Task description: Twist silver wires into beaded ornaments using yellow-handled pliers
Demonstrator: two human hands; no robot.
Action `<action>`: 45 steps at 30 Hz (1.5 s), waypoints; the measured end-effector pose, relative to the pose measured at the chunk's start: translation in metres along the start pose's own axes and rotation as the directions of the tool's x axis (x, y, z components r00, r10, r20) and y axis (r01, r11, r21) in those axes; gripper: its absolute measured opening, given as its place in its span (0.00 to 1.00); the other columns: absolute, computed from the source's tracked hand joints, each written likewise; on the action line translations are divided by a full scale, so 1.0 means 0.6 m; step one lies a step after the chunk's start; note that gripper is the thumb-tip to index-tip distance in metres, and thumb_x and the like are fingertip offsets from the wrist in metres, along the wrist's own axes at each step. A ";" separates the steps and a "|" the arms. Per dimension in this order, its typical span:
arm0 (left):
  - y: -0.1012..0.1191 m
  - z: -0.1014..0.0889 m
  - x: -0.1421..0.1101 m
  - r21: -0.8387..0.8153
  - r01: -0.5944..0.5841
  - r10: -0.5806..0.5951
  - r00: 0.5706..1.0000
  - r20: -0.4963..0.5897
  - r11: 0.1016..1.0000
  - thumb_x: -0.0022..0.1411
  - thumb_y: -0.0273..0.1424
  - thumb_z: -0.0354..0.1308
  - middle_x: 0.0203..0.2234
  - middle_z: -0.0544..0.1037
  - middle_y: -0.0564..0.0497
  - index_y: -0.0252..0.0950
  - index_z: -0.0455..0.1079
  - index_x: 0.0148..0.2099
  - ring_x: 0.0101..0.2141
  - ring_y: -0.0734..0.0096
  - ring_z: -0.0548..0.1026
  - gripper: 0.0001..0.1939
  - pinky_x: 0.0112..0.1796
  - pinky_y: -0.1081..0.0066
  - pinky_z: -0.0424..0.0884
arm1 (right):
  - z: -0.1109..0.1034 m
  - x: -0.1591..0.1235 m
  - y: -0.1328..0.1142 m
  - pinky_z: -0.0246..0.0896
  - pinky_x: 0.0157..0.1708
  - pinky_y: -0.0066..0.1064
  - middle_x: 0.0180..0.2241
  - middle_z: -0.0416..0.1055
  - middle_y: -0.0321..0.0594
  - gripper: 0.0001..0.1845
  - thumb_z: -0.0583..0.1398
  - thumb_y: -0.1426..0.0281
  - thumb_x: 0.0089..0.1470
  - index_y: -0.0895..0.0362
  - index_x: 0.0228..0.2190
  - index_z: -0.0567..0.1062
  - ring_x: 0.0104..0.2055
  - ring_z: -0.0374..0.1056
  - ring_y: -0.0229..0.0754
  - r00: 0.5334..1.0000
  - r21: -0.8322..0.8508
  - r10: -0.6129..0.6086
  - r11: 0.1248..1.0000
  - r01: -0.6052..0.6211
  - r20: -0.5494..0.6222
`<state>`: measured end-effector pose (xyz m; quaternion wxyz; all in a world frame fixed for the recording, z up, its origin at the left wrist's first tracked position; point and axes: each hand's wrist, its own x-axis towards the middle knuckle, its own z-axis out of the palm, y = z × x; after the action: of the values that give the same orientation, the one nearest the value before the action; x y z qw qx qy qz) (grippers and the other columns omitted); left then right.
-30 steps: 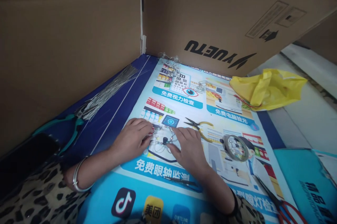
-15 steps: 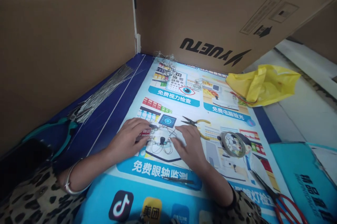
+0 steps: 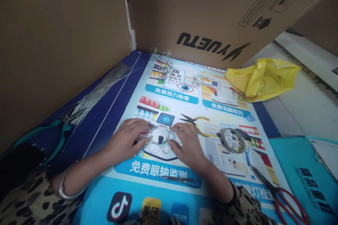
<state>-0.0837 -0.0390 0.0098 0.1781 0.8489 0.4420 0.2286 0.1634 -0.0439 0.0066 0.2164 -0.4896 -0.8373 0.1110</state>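
A thin wire piece with petal-like loops and small beads (image 3: 161, 147) lies low over the printed sheet, between my two hands. My left hand (image 3: 130, 137) pinches its left side, the fingertips bent around the wire. On the opposite side, the thumb and forefinger of my right hand (image 3: 188, 144) close on the wire. The wire is so fine that its exact grip points are partly hidden by the fingers. Just beyond my right hand lie yellow-handled pliers (image 3: 196, 123) with their jaws apart.
Finished-looking wire pieces (image 3: 165, 63) cluster at the back. At left are a bundle of straight wires (image 3: 97, 93) and teal-handled pliers (image 3: 62, 130). A tape roll (image 3: 224, 140), red-handled scissors (image 3: 280, 193) and a yellow bag (image 3: 264, 80) lie right. Cardboard walls (image 3: 195, 10) stand behind.
The whole view has shifted slightly, so things appear a little further left and higher. Both hands stay on the wire piece, with only slight finger movement on the right.
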 end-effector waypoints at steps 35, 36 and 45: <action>-0.004 -0.001 0.001 0.018 0.003 -0.003 1.000 0.016 1.000 0.59 0.30 0.53 0.47 0.73 0.46 0.37 0.67 0.44 0.50 0.59 0.67 0.10 0.49 0.57 0.61 | -0.007 0.002 0.007 0.51 0.46 0.42 0.40 0.67 0.45 0.21 0.62 0.56 0.45 0.57 0.36 0.70 0.46 0.59 0.50 0.997 -0.062 0.074 0.995 -0.074 0.003; -0.004 -0.002 0.001 0.001 -0.002 0.002 1.000 0.004 1.000 0.59 0.31 0.53 0.47 0.72 0.46 0.37 0.67 0.44 0.49 0.59 0.67 0.10 0.49 0.57 0.61 | -0.006 0.001 0.009 0.51 0.47 0.42 0.41 0.66 0.45 0.21 0.62 0.56 0.46 0.57 0.38 0.69 0.47 0.59 0.50 0.998 -0.048 0.064 0.997 -0.064 -0.009; 0.010 -0.002 -0.001 -0.010 -0.013 0.013 1.000 0.020 1.000 0.52 0.34 0.60 0.48 0.68 0.45 0.38 0.63 0.48 0.51 0.55 0.64 0.20 0.51 0.55 0.60 | -0.002 -0.003 0.006 0.48 0.49 0.45 0.46 0.64 0.47 0.32 0.64 0.53 0.39 0.57 0.44 0.68 0.50 0.55 0.54 0.999 -0.045 -0.001 0.999 0.003 0.032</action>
<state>-0.0808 -0.0424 0.0137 0.1852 0.8531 0.4336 0.2234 0.1678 -0.0437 0.0059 0.1920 -0.4917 -0.8435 0.0995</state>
